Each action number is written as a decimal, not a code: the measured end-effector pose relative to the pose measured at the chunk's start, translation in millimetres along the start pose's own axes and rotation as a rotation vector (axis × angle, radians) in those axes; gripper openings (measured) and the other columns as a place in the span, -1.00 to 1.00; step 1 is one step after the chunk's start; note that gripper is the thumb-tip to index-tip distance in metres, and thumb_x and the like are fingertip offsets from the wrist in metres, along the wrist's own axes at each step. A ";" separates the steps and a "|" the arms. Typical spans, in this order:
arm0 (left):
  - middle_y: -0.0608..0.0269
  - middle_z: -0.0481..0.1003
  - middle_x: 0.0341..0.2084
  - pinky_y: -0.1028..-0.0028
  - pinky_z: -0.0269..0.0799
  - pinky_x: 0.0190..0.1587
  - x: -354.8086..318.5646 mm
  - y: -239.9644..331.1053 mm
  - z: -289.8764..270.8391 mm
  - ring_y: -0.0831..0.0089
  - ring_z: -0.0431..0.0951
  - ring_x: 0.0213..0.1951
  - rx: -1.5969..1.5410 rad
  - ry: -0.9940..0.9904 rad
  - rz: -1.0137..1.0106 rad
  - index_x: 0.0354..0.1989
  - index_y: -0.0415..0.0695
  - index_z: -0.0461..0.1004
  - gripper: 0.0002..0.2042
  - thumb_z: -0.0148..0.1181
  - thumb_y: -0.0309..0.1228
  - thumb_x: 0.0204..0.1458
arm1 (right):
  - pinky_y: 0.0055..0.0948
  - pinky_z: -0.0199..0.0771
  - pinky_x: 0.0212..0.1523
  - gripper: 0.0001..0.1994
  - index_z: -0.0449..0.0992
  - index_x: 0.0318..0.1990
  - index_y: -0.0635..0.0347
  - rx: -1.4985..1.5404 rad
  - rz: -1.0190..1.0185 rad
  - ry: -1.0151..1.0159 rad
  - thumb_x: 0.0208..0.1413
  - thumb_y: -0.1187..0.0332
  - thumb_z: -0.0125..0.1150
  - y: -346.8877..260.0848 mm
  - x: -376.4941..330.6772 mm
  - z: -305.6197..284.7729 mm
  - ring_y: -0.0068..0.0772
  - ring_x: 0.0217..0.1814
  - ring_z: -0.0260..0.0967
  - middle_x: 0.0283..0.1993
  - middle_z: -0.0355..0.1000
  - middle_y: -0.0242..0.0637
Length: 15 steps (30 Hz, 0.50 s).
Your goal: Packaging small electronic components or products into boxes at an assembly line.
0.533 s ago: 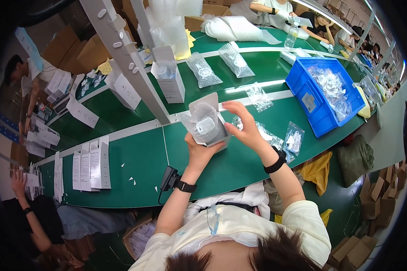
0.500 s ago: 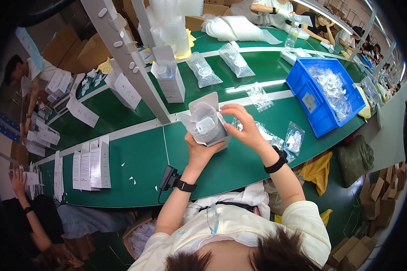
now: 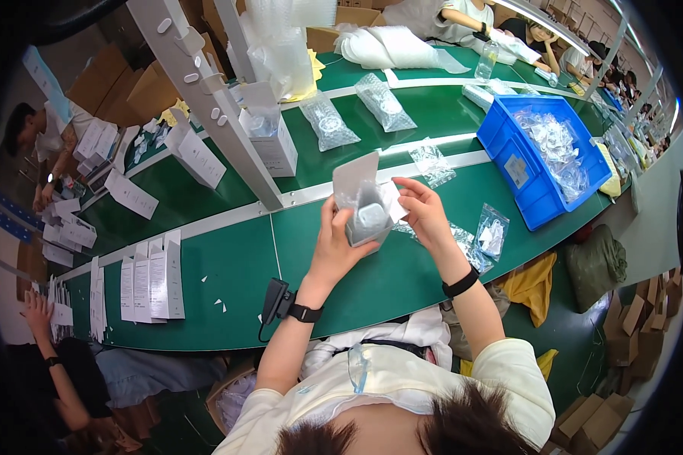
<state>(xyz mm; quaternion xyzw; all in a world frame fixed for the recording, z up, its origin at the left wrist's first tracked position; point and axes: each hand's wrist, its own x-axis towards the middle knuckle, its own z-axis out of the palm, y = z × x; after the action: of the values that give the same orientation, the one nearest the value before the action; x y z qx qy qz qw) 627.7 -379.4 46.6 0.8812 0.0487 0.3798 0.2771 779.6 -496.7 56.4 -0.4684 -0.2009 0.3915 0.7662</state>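
A white carton (image 3: 354,180) stands tilted in front of me above the green table, its tall back flap raised. Inside it sits a bubble-wrapped item (image 3: 370,220) with a pale rounded top. My left hand (image 3: 337,244) wraps the carton's left side, thumb along its lower front. At the carton's upper right, my right hand (image 3: 425,215) pinches a white side flap (image 3: 392,199) between thumb and fingers. Small clear bags of parts (image 3: 492,232) lie on the table just beyond my right wrist.
A blue bin (image 3: 517,173) full of bagged parts stands at the right. Folded cartons (image 3: 165,280) stand at the left. Along the far belt are bubble-wrapped packs (image 3: 329,123) and an open carton (image 3: 272,152). A grey metal post (image 3: 239,140) rises left of my work. Other people sit around.
My right hand has closed from spread fingers onto the carton's side flap. The wrapped item sits lower in the carton. Packs and the carton on the far belt have shifted left.
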 end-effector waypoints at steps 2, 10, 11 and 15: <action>0.00 0.13 -0.07 0.29 0.27 -0.04 2.4 -7.2 2.9 0.19 0.26 0.00 -0.075 0.054 -0.168 -0.07 -0.11 -0.06 -0.15 0.49 -0.39 -0.51 | -0.53 0.41 -0.31 -0.66 0.32 -0.01 0.25 0.086 0.030 -0.050 0.00 0.45 0.06 -2.4 1.0 -5.5 -0.54 -0.28 0.38 -0.32 0.40 -0.33; -0.04 0.08 0.00 0.30 0.20 0.02 -23.1 -19.6 4.9 0.17 0.22 0.03 -0.231 0.178 -0.233 -0.05 -0.11 -0.07 -0.14 0.48 -0.37 -0.51 | -0.35 0.38 -0.20 -0.52 0.26 0.05 0.13 -1.481 -0.336 0.055 -0.12 0.48 0.15 26.2 11.1 -71.5 -0.26 -0.19 0.34 -0.22 0.36 -0.26; -0.03 0.07 0.02 0.31 0.19 0.03 -18.1 -13.7 -0.8 0.17 0.22 0.03 -0.228 0.151 -0.231 -0.03 -0.10 -0.05 -0.15 0.48 -0.36 -0.49 | -0.32 0.37 -0.17 -0.49 0.25 0.06 0.11 -1.802 -0.333 -0.013 -0.14 0.49 0.16 27.4 10.6 -74.6 -0.22 -0.17 0.32 -0.17 0.35 -0.24; 0.03 0.11 0.01 0.34 0.22 0.01 13.7 16.2 -33.8 0.18 0.27 -0.02 -0.098 0.082 -0.222 -0.08 -0.12 0.16 -0.31 0.43 -0.38 -0.45 | -0.38 0.34 -0.13 -0.45 0.23 0.09 0.05 -1.632 -0.124 -0.098 -0.17 0.52 0.15 22.7 15.5 -67.1 -0.11 -0.14 0.30 -0.16 0.31 -0.15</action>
<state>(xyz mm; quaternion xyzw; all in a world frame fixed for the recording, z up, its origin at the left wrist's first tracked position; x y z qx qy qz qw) 611.9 -373.7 82.8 0.8396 0.1387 0.3845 0.3578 825.1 -516.3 3.3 -0.8488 -0.4813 0.0990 0.1951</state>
